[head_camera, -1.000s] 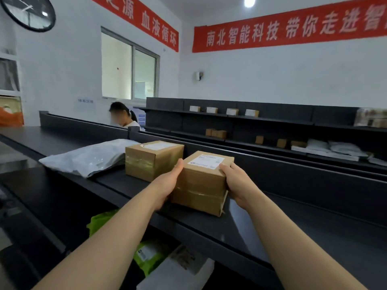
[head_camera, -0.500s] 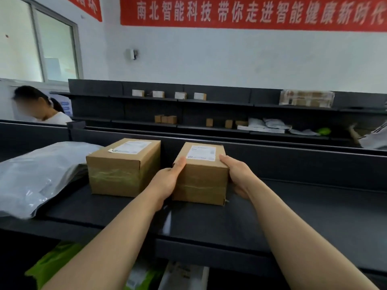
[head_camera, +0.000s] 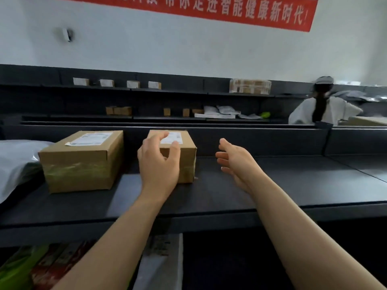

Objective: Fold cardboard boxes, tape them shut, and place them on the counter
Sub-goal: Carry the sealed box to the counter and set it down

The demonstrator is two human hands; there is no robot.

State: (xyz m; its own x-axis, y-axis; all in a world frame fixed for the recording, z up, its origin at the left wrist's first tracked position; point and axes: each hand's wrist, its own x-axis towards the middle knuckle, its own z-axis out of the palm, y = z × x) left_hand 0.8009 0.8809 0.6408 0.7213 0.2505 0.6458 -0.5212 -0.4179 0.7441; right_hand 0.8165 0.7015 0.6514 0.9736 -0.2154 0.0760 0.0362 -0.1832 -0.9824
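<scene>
A red banner (head_camera: 209, 11) spans the white wall (head_camera: 188, 49). A grey poly mailer (head_camera: 14, 162) lies far left; a person in white (head_camera: 322, 110) stands right.

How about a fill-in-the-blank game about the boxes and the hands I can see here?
1. The smaller box stands to the ____ of the bigger box.
2. The near counter bears just ____ cardboard boxes.
3. The left hand is in front of the ____ box.
4. The right hand, fingers spread, holds ____.

Missing words: right; two; smaller; nothing.
</scene>
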